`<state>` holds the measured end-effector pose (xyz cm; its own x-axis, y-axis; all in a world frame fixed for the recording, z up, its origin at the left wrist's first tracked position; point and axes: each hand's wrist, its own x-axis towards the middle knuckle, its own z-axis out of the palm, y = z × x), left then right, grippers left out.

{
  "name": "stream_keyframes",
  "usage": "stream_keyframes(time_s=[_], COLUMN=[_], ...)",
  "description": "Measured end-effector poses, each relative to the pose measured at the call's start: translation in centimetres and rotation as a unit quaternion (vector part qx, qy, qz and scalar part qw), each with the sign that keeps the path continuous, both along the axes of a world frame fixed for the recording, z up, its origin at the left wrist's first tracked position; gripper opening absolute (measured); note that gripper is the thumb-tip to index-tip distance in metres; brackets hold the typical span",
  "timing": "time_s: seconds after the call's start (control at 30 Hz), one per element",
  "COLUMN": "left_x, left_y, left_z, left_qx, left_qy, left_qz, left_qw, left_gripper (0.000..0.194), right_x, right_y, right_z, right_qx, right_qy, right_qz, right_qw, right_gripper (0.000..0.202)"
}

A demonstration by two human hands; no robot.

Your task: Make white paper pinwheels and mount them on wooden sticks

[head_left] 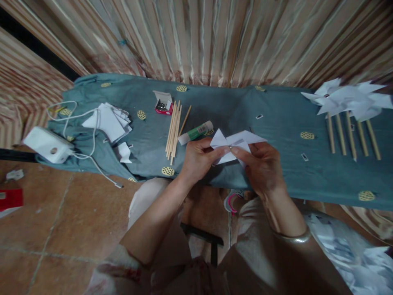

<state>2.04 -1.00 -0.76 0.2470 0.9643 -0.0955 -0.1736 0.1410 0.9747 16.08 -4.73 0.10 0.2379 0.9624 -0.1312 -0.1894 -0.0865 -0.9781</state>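
A white paper pinwheel [251,137] is held low over the front part of the cloth-covered table. My left hand [196,160] pinches its left side, the thumb at the centre. From the other side my right hand [266,169] grips the paper, its thumb also pressed near the middle. Between the two thumb tips shows a small shiny metal pin head [231,147]. The fingers behind the paper are hidden. Just beyond my left hand lies a green and white glue stick [196,132], next to several thin wooden sticks [174,131].
An open red box of metal thumbtacks [163,105] stands behind the sticks. Cut white paper [107,123] is piled at left, near a white power strip [50,145] with cables. Several pinwheels on sticks [353,98] lie at right. A plastic bag of white paper pieces [346,254] sits below.
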Motion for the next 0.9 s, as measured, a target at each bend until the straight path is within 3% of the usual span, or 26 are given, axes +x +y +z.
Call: stream_keyframes(time_s=[0.5,0.9], left_x=[0.06,0.15], left_y=[0.06,0.20], left_z=[-0.23,-0.36], left_qx=[0.011,0.015], left_qy=[0.016,0.023], left_qz=[0.006,0.002], left_qw=[1.000,1.000], left_gripper=[0.025,0.028], right_x=[-0.53,-0.59], right_y=[0.08,0.10], right_z=[0.52,0.29], right_qx=[-0.028,-0.010], right_qy=[0.039,0.044], right_qz=[-0.032,-0.028], right_qw=[0.998,0.999], right_gripper=[0.030,0.023])
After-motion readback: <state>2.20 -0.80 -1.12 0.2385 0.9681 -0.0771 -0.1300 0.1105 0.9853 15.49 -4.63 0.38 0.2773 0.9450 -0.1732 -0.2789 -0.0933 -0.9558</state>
